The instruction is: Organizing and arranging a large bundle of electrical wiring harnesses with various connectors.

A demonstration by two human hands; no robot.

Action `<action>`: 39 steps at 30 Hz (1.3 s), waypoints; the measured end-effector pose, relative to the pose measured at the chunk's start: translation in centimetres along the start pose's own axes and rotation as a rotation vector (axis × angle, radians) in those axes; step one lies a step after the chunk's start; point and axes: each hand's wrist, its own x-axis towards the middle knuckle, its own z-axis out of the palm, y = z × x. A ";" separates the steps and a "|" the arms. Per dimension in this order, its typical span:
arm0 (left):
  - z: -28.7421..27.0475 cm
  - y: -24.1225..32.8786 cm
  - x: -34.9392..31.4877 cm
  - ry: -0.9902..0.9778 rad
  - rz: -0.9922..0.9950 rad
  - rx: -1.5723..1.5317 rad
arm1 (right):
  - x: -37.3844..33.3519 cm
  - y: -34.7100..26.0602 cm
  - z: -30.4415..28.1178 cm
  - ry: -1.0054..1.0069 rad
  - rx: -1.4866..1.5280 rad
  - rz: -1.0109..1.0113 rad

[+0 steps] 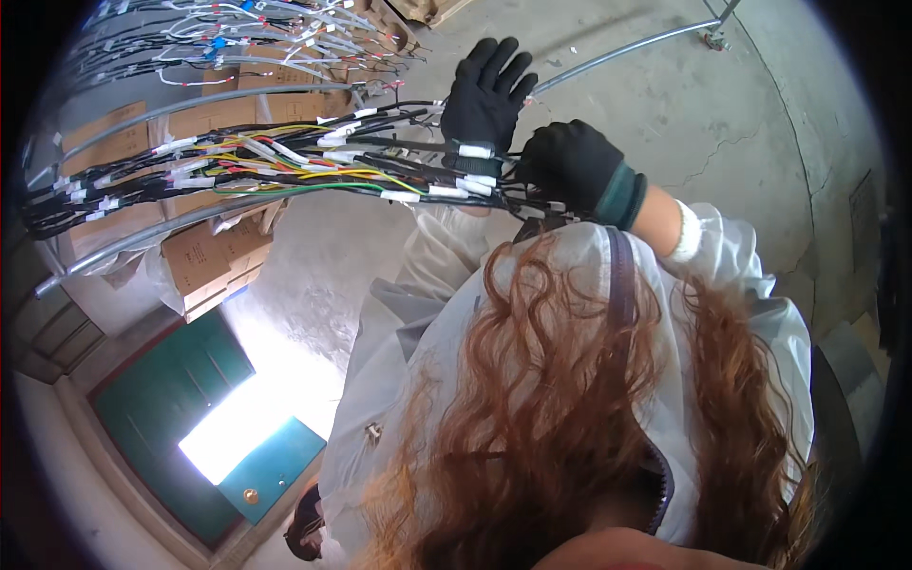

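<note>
A long bundle of black cables (313, 157), mixed with yellow, green, red and grey wires and many white labels, stretches from the left toward my hands. My left hand (483, 106), in a black glove, reaches past the bundle's right end with its fingers stretched out and nothing in them. Labelled cables cross in front of its wrist. Close by on the right, my right hand (570, 163), also gloved, has its fingers curled round black cables at that end. Its fingertips are partly hidden.
Metal tubes (157, 236) run alongside the bundle, and another tube (627, 57) extends over the concrete floor. More wire bundles (237, 43) lie at the far left, above cardboard boxes (214, 256). A green door (166, 399) and part of another person (309, 527) appear at lower left.
</note>
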 end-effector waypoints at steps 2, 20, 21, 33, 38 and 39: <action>-0.5 -0.1 -0.1 -0.092 -0.031 0.059 | -0.3 2.2 -0.5 0.076 0.255 -0.010; 3.0 1.6 -2.8 -0.370 0.031 0.744 | -2.7 7.0 -5.0 0.270 0.878 0.026; 3.1 1.6 -2.8 -0.371 0.037 0.780 | -3.3 6.9 -4.9 0.268 0.877 0.025; 3.2 2.6 -3.6 -0.438 -0.017 0.709 | -1.8 4.6 -3.2 0.214 1.922 0.002; 2.7 2.1 -4.3 -0.310 -0.060 0.732 | -1.7 3.8 -3.9 -0.080 2.194 -0.165; 2.7 2.2 -4.6 -0.165 -0.008 0.830 | -1.6 3.3 -4.2 -0.076 2.194 -0.174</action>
